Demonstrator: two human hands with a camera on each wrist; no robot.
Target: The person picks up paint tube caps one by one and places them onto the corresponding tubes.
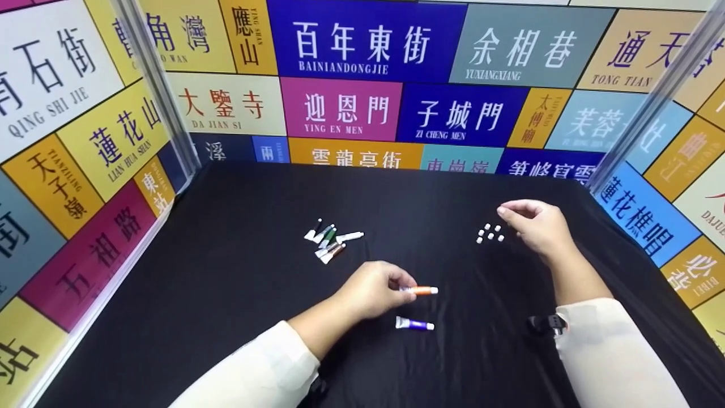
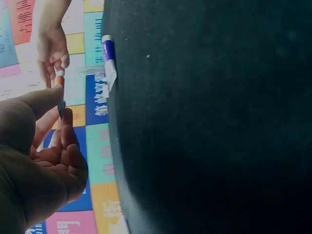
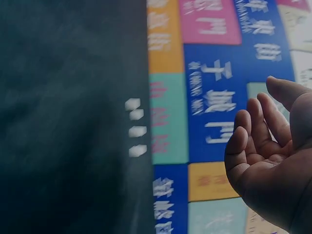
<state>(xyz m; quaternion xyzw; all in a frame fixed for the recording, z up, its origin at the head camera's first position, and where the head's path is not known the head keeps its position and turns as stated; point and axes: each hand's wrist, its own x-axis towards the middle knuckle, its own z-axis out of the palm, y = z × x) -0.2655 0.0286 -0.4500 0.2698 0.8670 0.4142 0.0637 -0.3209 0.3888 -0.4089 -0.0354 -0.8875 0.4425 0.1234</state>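
Observation:
My left hand [image 1: 380, 290] pinches a small orange paint tube [image 1: 425, 290] between thumb and fingers, its white cap end pointing right. In the left wrist view, the orange tube [image 2: 61, 80] shows between the thumb and fingertips, above the table. Just in front of my body lies a purple paint tube [image 1: 415, 324], flat on the black cloth. My right hand [image 1: 535, 226] is raised beside several small white pieces [image 1: 490, 236]. Its fingers are loosely bent with nothing between them, as the hand in the right wrist view [image 3: 268, 151] shows.
A loose pile of several paint tubes [image 1: 329, 238], black, green, brown and white among them, lies left of centre. Black cloth [image 1: 243, 272] covers the table. Panels with street names [image 1: 362, 39] stand along the back and both sides.

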